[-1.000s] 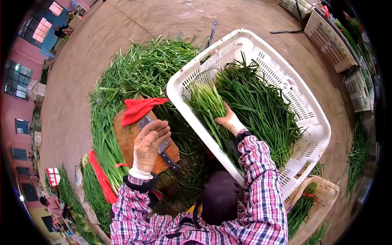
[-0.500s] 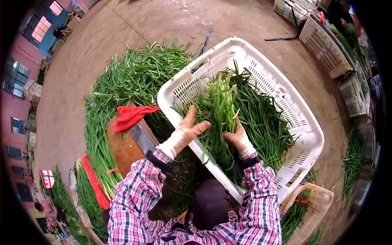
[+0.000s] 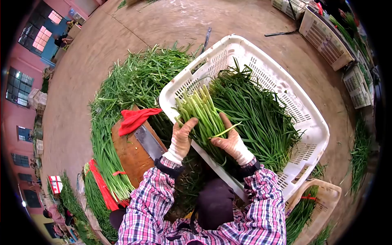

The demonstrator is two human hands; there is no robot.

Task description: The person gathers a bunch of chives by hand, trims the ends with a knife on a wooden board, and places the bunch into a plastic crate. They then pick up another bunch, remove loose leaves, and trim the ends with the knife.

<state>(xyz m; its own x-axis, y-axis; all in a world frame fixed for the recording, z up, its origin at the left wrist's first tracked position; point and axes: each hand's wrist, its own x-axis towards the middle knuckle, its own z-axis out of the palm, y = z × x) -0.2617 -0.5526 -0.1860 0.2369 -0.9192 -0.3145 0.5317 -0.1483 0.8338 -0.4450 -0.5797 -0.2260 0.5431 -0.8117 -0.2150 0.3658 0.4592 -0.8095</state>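
Observation:
Both hands are closed around a bunch of garlic chives above the near side of a white plastic basket. The pale stem ends point up and away from me. My left hand grips the bunch from the left, thumb along the stems. My right hand holds it from the right, and a loose pale stalk lies across it by the thumb. Under and beyond the bunch, more chives fill the basket. My wrists are wrapped in white glove cuffs.
A wooden board with a wide metal blade and a red cloth stands left. Around it lie heaped greens, tied chives and red strips. A smaller crate is at right.
The bunch has turned so that its pale ends show upward. My left hand, spread open before, has closed on it; my right hand has shifted slightly and still holds it.

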